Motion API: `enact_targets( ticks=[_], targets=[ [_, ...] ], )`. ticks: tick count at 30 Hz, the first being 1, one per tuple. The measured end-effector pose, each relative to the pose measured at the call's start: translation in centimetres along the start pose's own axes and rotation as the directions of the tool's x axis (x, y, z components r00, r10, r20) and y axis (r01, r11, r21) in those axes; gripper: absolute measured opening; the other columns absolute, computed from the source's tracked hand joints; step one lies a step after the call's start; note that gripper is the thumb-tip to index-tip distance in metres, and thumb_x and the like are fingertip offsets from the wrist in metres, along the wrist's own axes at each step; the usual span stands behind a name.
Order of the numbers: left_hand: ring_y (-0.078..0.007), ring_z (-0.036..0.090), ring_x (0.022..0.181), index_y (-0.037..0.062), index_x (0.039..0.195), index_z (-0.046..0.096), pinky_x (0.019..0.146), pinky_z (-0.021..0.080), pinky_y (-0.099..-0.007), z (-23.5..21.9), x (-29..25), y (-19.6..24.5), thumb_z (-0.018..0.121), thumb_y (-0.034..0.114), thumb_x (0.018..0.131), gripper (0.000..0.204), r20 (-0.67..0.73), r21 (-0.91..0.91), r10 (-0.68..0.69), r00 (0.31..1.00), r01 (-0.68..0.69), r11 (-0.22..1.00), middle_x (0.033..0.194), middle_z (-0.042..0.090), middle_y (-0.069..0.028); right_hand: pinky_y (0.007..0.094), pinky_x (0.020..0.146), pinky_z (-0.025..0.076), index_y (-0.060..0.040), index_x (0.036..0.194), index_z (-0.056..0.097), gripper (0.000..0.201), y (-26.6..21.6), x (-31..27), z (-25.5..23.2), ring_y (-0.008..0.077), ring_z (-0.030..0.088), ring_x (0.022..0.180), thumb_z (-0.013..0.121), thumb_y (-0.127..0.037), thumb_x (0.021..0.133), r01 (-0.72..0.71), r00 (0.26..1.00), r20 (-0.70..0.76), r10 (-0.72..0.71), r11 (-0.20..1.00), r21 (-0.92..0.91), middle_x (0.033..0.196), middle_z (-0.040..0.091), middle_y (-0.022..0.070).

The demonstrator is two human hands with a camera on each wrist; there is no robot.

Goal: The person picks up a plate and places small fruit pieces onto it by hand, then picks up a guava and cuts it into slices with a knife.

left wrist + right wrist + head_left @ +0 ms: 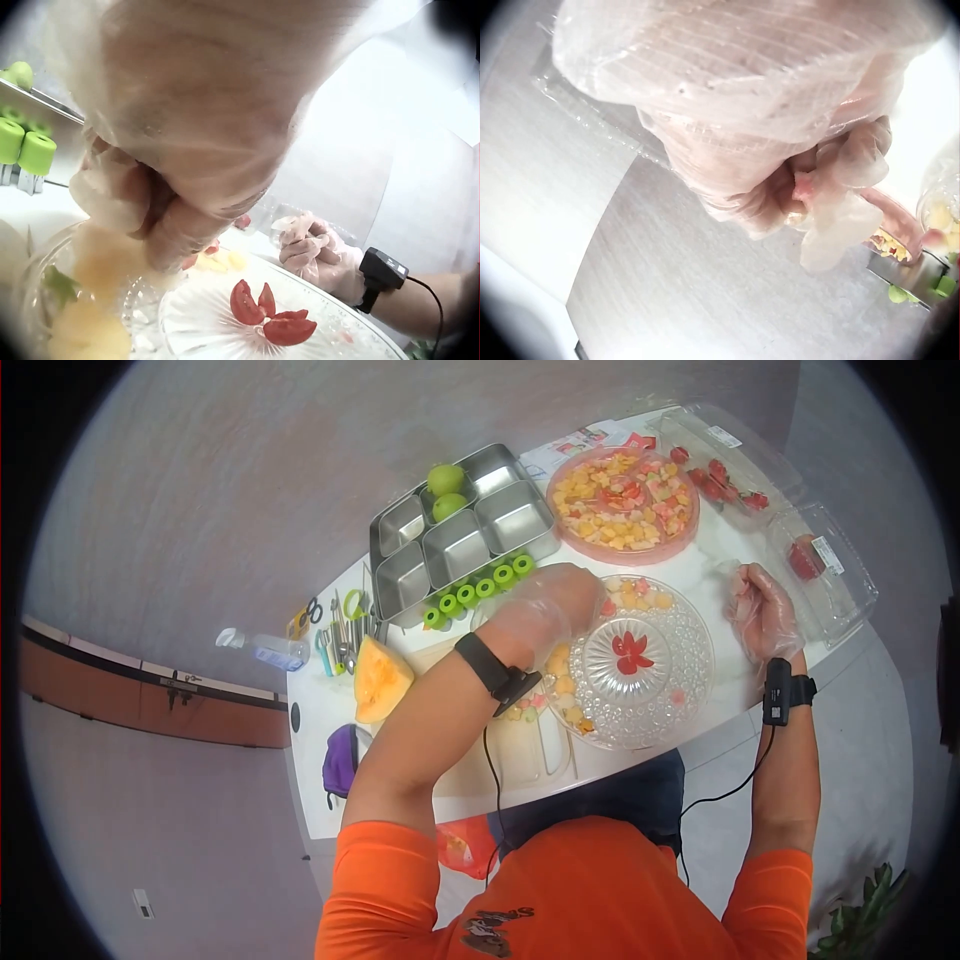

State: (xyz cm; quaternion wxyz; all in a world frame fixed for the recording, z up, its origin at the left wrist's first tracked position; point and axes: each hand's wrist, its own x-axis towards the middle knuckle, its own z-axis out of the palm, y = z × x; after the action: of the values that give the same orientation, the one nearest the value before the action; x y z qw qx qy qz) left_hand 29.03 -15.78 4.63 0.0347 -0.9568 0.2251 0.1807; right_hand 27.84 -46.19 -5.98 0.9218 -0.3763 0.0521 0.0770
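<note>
In a clear plastic glove, my left hand (550, 605) is over the left rim of a clear patterned glass plate (660, 705). Its fingers are curled, the fingertips right at a small pink fruit piece (189, 262); I cannot tell if they pinch it. Pale yellow and pink fruit pieces (563, 685) line the plate's left and far rim. Red fruit wedges (630, 653) fan out at the plate's centre. My right hand (764, 610), also gloved, is right of the plate, palm up, its curled fingers holding a small pink fruit piece (803, 187).
Behind the plate stand a pink-rimmed dish (683, 552) of diced fruit and a steel compartment tray (402, 577) with green fruits. Clear plastic boxes (850, 575) hold red fruit at the right. A melon wedge (382, 682), tools (345, 635) and a cutting board (480, 765) lie left.
</note>
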Motion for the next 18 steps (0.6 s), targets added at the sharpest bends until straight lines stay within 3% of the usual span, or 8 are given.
enact_targets(
  ticks=[3,9,13,16,18],
  targets=[
    [-0.0334,0.068,0.098,0.0084,0.097,0.075,0.084,0.054,-0.0428,0.5,0.2,-0.1,0.062,0.026,0.088,0.024,-0.093,0.007,0.012,0.996,-0.011,1.000,0.101,0.072,-0.0161,0.0274,0.059,0.044,-0.0055,0.091,0.061,0.022,0.0,-0.1,-0.1,0.0118,0.053,0.062,0.054,-0.024,0.101,-0.008,1.000,0.017,0.008,1.000,-0.002,0.075,0.059,0.0013],
    [-0.0333,0.068,0.096,0.0087,0.095,0.075,0.083,0.054,-0.0429,0.7,-0.1,-0.3,0.064,0.026,0.086,0.022,-0.145,0.014,0.036,0.989,-0.035,0.999,0.095,0.072,-0.0159,0.0274,0.059,0.044,-0.0053,0.091,0.061,0.022,0.1,0.0,-0.3,0.0119,0.053,0.062,0.054,-0.024,0.101,0.005,1.000,0.031,-0.005,1.000,-0.001,0.076,0.059,0.0016],
    [-0.0332,0.068,0.096,0.0101,0.096,0.075,0.083,0.054,-0.0432,0.2,-1.2,-1.1,0.064,0.023,0.084,0.020,-0.142,-0.031,0.021,0.990,-0.026,0.999,0.095,0.072,-0.0154,0.0272,0.059,0.044,-0.0051,0.092,0.060,0.020,0.1,0.1,-0.6,0.0116,0.053,0.063,0.054,-0.023,0.100,0.019,0.999,0.036,-0.019,1.000,-0.006,0.076,0.058,0.0011],
    [-0.0351,0.067,0.093,0.0115,0.100,0.074,0.083,0.053,-0.0437,-0.5,-3.2,-3.2,0.065,0.021,0.079,0.024,-0.216,-0.049,-0.028,0.976,0.018,0.999,0.095,0.071,-0.0155,0.0269,0.060,0.044,-0.0060,0.093,0.061,0.019,-0.1,0.1,-0.6,0.0110,0.054,0.065,0.055,-0.023,0.100,0.016,0.995,0.098,-0.013,0.999,-0.033,0.076,0.058,0.0000],
    [-0.0351,0.067,0.093,0.0104,0.101,0.074,0.083,0.053,-0.0423,-0.9,-5.9,-5.3,0.067,0.022,0.077,0.027,-0.266,-0.193,0.014,0.964,-0.067,0.979,0.095,0.071,-0.0168,0.0269,0.060,0.044,-0.0064,0.094,0.061,0.019,0.1,0.2,-0.6,0.0108,0.054,0.065,0.055,-0.024,0.100,0.019,0.998,0.060,-0.017,0.999,-0.028,0.076,0.058,-0.0002]
  ],
)
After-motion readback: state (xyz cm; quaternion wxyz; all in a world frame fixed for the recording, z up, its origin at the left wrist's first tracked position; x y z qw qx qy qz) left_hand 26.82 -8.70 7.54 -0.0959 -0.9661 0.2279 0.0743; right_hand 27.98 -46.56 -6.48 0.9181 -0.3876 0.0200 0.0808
